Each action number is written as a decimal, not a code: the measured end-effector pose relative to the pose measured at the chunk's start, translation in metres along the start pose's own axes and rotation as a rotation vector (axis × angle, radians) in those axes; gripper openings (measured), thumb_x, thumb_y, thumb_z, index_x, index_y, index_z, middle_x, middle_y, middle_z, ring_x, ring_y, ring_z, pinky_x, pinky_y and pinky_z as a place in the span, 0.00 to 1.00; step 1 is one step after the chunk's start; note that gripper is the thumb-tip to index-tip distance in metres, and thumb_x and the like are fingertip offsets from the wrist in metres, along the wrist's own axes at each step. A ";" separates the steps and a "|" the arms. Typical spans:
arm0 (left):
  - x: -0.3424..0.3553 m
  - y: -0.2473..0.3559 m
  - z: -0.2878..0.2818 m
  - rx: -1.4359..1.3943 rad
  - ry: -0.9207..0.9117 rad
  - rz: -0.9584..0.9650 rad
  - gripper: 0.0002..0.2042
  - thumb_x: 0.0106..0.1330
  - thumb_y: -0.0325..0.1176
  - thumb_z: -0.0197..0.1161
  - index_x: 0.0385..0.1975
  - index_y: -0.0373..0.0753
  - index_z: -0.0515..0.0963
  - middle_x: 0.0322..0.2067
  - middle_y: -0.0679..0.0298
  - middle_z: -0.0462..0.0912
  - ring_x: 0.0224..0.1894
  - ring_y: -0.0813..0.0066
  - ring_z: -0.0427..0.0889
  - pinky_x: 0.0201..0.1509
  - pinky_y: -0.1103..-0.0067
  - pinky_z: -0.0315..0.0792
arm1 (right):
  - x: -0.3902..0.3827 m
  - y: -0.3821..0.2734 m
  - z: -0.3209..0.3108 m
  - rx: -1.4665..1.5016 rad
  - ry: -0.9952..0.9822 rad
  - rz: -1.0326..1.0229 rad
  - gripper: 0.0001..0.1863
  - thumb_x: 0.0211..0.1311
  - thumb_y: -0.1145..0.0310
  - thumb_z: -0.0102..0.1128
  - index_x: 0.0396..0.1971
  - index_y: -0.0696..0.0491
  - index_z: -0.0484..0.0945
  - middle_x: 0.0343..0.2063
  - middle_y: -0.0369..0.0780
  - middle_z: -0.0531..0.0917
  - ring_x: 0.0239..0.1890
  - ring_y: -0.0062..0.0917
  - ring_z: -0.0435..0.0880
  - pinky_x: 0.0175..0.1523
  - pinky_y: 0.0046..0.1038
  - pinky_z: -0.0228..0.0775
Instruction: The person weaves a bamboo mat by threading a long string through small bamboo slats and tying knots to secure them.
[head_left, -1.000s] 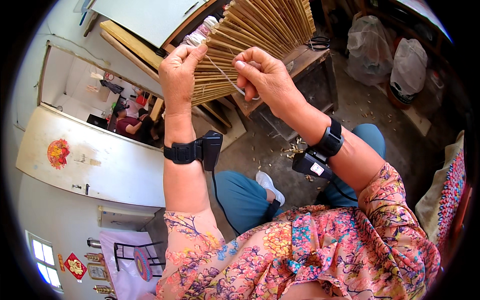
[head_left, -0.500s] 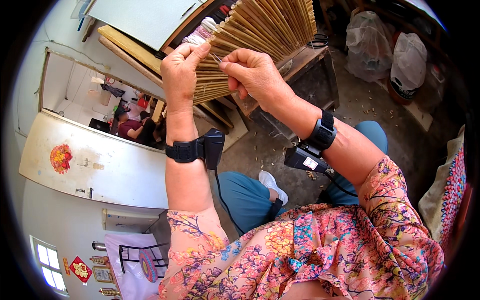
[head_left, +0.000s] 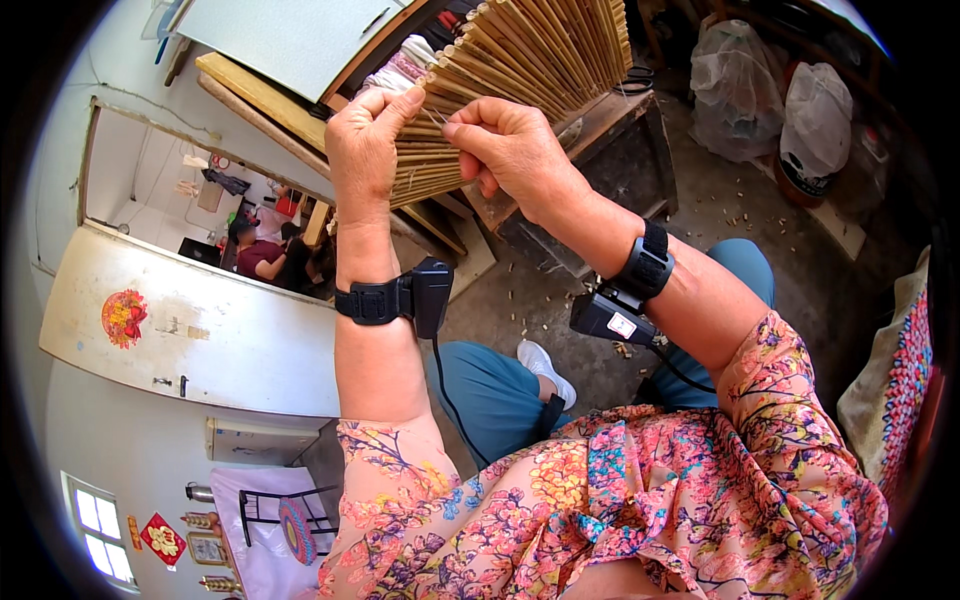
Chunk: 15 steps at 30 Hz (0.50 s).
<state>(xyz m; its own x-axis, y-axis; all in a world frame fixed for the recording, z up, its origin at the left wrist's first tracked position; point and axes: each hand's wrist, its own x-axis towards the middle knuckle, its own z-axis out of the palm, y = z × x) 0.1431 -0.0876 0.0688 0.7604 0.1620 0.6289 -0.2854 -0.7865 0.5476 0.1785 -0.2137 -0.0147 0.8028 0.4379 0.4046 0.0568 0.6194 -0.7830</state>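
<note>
A row of slim tan sticks (head_left: 545,60), like bamboo or reed, fans out side by side over a wooden bench at the top. My left hand (head_left: 366,150) is closed at the near left edge of the row, thumb and forefinger pinched at the stick ends. To its right, my right hand (head_left: 505,150) hovers over the sticks with thumb and forefinger pressed together. A thin, pale strand (head_left: 435,117) runs from that pinch toward the left fingertips; whether it is thread or a needle is unclear. Both wrists wear black strapped devices.
Black-handled scissors (head_left: 636,80) lie at the right end of the wooden bench (head_left: 610,130). White plastic bags (head_left: 738,90) stand on the floor at the right. Small stick offcuts litter the floor. Behind the left hand is a wooden board (head_left: 255,100). A person sits beyond the opening at left.
Both hands have barely shifted, the left slightly to the right. The pinched strand stays between them, and the sticks lie nearly as before.
</note>
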 end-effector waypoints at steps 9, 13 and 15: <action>-0.001 0.001 0.002 -0.025 0.005 -0.009 0.13 0.56 0.36 0.65 0.19 0.32 0.78 0.16 0.67 0.76 0.20 0.83 0.69 0.25 0.84 0.63 | -0.001 0.001 -0.001 0.007 0.019 0.005 0.07 0.60 0.67 0.56 0.29 0.55 0.76 0.13 0.32 0.74 0.11 0.09 0.67 0.16 0.11 0.58; 0.000 0.000 0.001 -0.007 0.005 0.008 0.12 0.56 0.36 0.65 0.19 0.32 0.78 0.16 0.67 0.77 0.20 0.84 0.70 0.25 0.84 0.64 | -0.001 0.000 -0.001 0.005 0.011 -0.007 0.07 0.60 0.67 0.56 0.30 0.55 0.77 0.13 0.31 0.74 0.11 0.09 0.67 0.15 0.11 0.58; -0.001 0.001 0.001 -0.001 0.008 0.005 0.12 0.56 0.36 0.65 0.19 0.33 0.78 0.16 0.67 0.77 0.20 0.84 0.70 0.25 0.84 0.64 | -0.001 0.000 0.000 0.005 0.009 -0.009 0.07 0.60 0.67 0.55 0.30 0.55 0.77 0.13 0.31 0.74 0.11 0.09 0.67 0.15 0.11 0.58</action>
<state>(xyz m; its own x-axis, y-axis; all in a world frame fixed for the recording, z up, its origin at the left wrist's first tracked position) 0.1430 -0.0897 0.0683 0.7543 0.1631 0.6360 -0.2898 -0.7864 0.5455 0.1781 -0.2140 -0.0156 0.8077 0.4262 0.4073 0.0609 0.6268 -0.7768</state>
